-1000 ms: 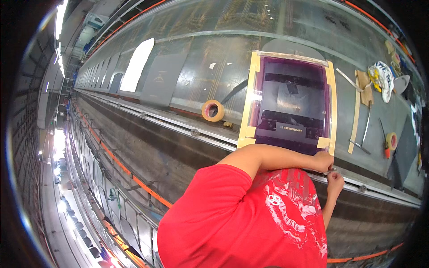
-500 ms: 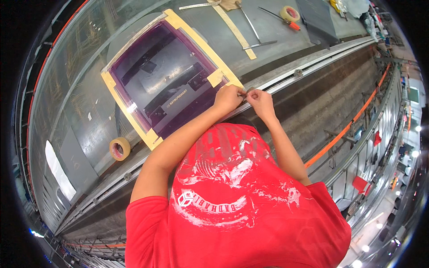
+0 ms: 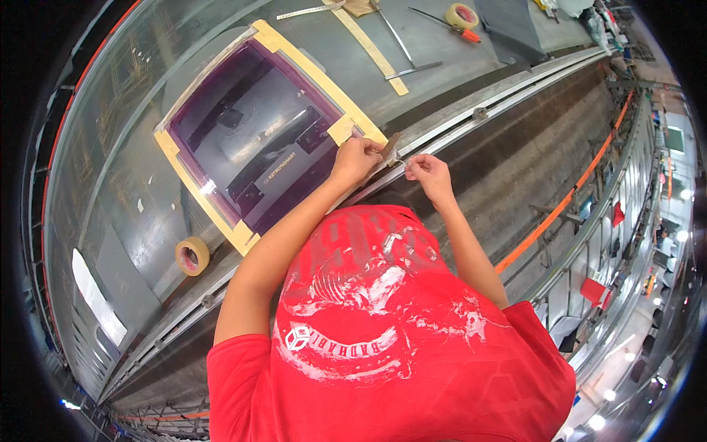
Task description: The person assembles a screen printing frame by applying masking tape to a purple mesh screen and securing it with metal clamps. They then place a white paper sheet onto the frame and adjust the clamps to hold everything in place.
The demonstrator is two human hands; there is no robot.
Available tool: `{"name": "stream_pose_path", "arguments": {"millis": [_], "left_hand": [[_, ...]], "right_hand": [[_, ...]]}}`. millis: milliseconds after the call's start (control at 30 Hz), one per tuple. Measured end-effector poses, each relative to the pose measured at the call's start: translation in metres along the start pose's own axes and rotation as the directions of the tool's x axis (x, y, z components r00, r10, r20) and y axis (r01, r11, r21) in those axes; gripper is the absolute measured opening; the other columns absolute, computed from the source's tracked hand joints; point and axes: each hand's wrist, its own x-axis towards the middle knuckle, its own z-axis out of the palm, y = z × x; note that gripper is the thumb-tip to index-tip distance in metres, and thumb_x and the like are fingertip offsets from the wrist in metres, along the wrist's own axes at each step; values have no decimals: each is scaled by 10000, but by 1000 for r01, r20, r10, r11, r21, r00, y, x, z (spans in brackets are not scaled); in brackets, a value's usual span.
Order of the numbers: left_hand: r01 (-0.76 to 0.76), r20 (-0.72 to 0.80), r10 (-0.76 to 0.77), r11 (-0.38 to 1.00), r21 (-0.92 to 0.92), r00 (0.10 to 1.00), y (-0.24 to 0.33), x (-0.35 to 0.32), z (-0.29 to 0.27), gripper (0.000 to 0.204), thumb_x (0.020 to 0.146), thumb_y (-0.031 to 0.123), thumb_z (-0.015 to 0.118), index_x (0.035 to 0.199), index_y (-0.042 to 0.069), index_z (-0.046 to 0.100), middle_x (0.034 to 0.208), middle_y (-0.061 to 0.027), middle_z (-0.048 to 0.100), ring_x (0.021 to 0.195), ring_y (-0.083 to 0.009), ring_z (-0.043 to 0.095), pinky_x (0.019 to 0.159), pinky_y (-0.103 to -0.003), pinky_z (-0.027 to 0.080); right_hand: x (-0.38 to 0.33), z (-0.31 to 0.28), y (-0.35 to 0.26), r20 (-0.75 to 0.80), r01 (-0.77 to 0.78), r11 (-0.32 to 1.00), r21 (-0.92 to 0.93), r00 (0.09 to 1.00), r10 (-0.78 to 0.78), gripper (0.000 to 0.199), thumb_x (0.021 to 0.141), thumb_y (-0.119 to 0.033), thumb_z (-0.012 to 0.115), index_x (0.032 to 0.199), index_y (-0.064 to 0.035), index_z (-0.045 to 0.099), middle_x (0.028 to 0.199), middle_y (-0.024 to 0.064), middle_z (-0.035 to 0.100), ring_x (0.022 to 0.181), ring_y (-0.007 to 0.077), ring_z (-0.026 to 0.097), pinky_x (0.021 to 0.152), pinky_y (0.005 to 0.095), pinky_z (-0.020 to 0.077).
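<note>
My left hand (image 3: 356,160) is closed at the near right corner of a glossy purple and dark panel (image 3: 265,132). It pinches a small brownish strip (image 3: 390,144) whose kind I cannot make out. My right hand (image 3: 429,177) is a short way to the right, over the metal edge rail. Its fingertips are pressed together, and whatever they hold is too small to name. Cream masking tape (image 3: 183,174) frames the panel, and a wider tape patch (image 3: 342,130) sits just beyond my left hand.
A tape roll (image 3: 192,255) rests left of the panel, another tape roll (image 3: 461,16) at the far right. Nearby are an orange-handled screwdriver (image 3: 469,35), a long yellowish strip (image 3: 368,48) and a thin metal T-shaped tool (image 3: 401,46). A metal rail (image 3: 508,98) runs along the table's near edge.
My hands have drawn apart: the left moved left toward the panel corner, the right now stands off from it. The brownish strip shows more plainly at the left fingertips. The whole view shifted slightly.
</note>
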Motion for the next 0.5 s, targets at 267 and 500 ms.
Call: {"name": "stream_pose_path", "arguments": {"millis": [267, 500], "left_hand": [[-13, 24, 11, 999, 53, 1000, 1, 2, 0, 245, 716, 146, 700, 943, 63, 742, 778, -149, 707, 738, -265, 700, 718, -363, 531], [2, 95, -6, 999, 48, 995, 7, 1, -2, 240, 714, 158, 690, 942, 91, 728, 759, -140, 697, 744, -289, 694, 711, -378, 527]], "right_hand": [[-10, 15, -10, 191, 504, 689, -520, 855, -482, 380, 792, -121, 728, 1131, -61, 568, 1089, 118, 547, 842, 243, 610, 716, 358, 513], [2, 15, -8, 177, 578, 588, -566, 782, -598, 94, 834, -92, 691, 902, -28, 676, 883, 132, 633, 807, 315, 642, 696, 369, 518]]}}
